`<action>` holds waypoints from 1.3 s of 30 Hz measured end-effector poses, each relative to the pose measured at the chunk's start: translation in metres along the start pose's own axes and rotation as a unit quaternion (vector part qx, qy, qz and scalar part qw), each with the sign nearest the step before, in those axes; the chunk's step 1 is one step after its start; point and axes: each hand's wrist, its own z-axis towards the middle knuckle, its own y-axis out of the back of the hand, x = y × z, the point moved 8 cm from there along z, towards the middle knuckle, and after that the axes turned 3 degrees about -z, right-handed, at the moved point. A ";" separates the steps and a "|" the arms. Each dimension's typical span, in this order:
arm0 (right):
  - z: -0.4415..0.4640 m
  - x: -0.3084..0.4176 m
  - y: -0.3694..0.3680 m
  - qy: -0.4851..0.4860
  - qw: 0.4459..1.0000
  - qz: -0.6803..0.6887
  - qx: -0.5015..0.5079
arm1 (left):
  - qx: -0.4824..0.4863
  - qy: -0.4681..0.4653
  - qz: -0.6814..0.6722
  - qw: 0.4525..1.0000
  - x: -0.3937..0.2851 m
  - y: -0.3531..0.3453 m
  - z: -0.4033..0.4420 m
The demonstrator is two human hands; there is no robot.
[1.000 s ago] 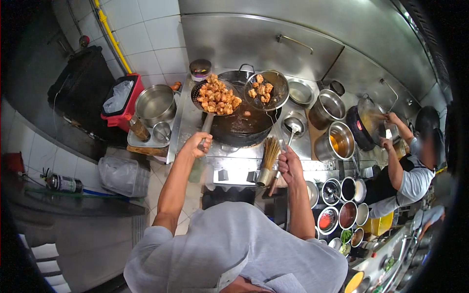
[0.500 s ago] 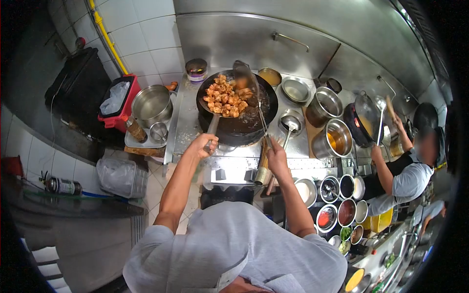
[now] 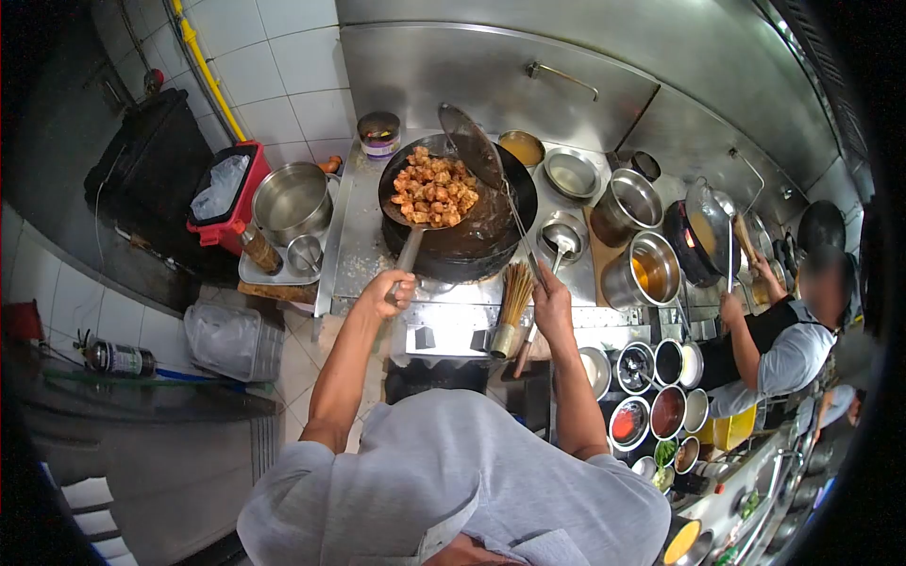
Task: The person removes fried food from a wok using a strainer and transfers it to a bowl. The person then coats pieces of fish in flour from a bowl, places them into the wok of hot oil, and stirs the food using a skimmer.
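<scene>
Basically, fried pcs (image 3: 434, 191) are fwd of hands (image 3: 385, 294), nearer L.

Wok (image 3: 458, 259): tilted strainer (image 3: 472, 146) is blocking far rim
Brush (image 3: 515, 300): is crowding right hand (image 3: 554, 307)
Counter (image 3: 354, 236): is leaving room left of wok

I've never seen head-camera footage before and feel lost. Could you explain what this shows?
There is no machine: these are a person's bare hands, seen from a camera worn on their head, facing forward and down. The left hand grips a metal scoop heaped with browned food chunks, over a big dark wok. The right hand holds a long-handled strainer, tilted over the wok. On the steel cooktop, a bristle brush lies in front; metal pots stand to the right. Farther right is another person.
</scene>
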 end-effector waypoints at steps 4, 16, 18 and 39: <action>0.002 -0.033 -0.002 -0.060 0.989 0.135 -0.015 | -0.013 -0.011 -0.013 1.000 -0.009 -0.001 -0.009; -0.005 -0.065 -0.019 -0.287 0.913 0.283 0.069 | 0.008 -0.035 0.038 0.999 -0.077 -0.030 -0.026; -0.011 -0.063 -0.031 -0.322 0.876 0.351 0.079 | 0.001 -0.039 0.046 0.998 -0.080 -0.031 -0.027; -0.054 -0.027 -0.045 -0.385 0.668 0.634 0.069 | -0.079 -0.045 0.010 0.996 -0.055 0.003 -0.018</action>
